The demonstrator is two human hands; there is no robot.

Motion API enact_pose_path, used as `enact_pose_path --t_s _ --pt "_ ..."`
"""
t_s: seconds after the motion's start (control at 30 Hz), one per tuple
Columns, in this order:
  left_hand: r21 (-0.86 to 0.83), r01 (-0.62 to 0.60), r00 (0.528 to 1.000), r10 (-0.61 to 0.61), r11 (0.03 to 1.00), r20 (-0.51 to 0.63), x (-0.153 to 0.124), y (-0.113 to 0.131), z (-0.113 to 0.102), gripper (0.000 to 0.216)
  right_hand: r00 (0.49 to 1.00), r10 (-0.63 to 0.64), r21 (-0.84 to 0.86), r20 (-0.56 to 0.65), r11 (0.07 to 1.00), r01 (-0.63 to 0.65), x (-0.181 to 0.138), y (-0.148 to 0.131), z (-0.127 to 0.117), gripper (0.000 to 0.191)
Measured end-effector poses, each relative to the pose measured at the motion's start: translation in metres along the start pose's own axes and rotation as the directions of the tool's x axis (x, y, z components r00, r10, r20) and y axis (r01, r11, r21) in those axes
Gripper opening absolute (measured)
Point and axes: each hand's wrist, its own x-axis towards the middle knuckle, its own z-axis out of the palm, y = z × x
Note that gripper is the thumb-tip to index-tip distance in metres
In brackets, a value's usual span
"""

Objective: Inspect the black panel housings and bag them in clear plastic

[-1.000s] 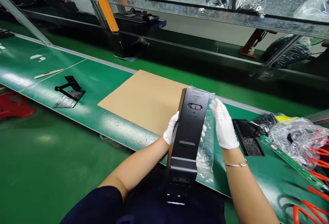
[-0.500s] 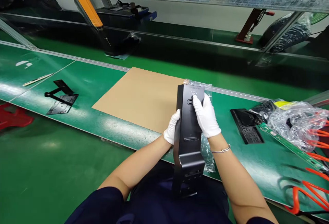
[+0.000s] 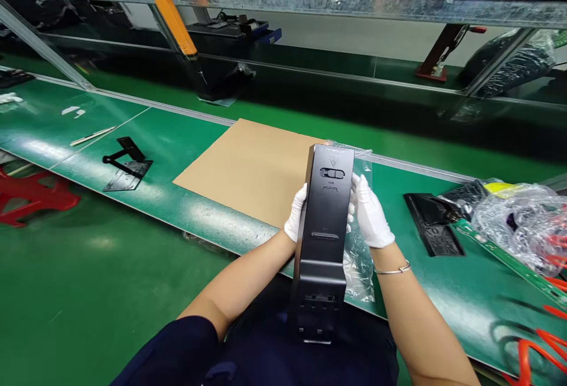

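A long black metal housing (image 3: 324, 238) with a slot near its top end is held upright over my lap and the belt's near edge. My left hand (image 3: 296, 213), in a white glove, grips its left side. My right hand (image 3: 371, 216), also gloved, grips the right side, with a thin bracelet on that wrist. A clear plastic bag (image 3: 358, 256) lies under and to the right of the housing. A sheet of brown cardboard (image 3: 248, 170) lies flat on the green conveyor belt (image 3: 177, 138) just beyond my hands.
A black bracket (image 3: 126, 164) lies on the belt at left. A black flat part (image 3: 434, 223), a green strip (image 3: 505, 256), crumpled clear plastic (image 3: 518, 220) and orange wire pieces (image 3: 531, 353) sit at right. A metal rail (image 3: 310, 2) runs overhead. Red object (image 3: 31, 194) on the floor at left.
My right hand moved from beside the housing onto its front face near the top, then back to gripping the right side. The housing stayed upright in my left hand.
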Motion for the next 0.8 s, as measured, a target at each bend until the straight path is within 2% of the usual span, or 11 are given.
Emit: enact_pose_path --t_s 0.07,0.2,0.3,0.47,0.6,0.8 --pt "0.033 -0.005 1.0 0.005 0.999 0.022 -0.001 0.002 -0.001 0.085 0.999 0.04 0.061 -0.031 0.997 -0.038 -0.004 0.003 0.003 0.094" --pt "0.027 -0.062 0.997 0.063 0.998 -0.041 -0.002 0.004 0.001 0.079 0.994 0.047 0.064 -0.101 0.997 -0.041 -0.006 0.001 0.013 0.095" --pt "-0.012 -0.056 0.998 0.056 0.998 -0.027 -0.002 0.007 0.005 0.082 0.994 0.047 0.084 -0.096 0.996 -0.039 -0.004 -0.001 0.016 0.101" --pt "-0.072 -0.077 0.993 0.07 0.994 -0.095 0.0 0.008 0.007 0.08 0.993 0.051 0.118 -0.11 0.992 -0.038 0.001 0.004 0.015 0.085" --pt "-0.088 -0.045 0.997 0.039 0.995 -0.061 0.001 0.007 0.007 0.083 0.996 0.032 0.121 -0.089 0.992 -0.021 0.002 0.007 0.014 0.085" --pt "-0.135 -0.068 0.99 0.05 0.989 -0.133 0.002 0.007 0.002 0.077 0.997 0.033 0.115 -0.066 0.993 -0.025 0.003 0.007 0.015 0.081"
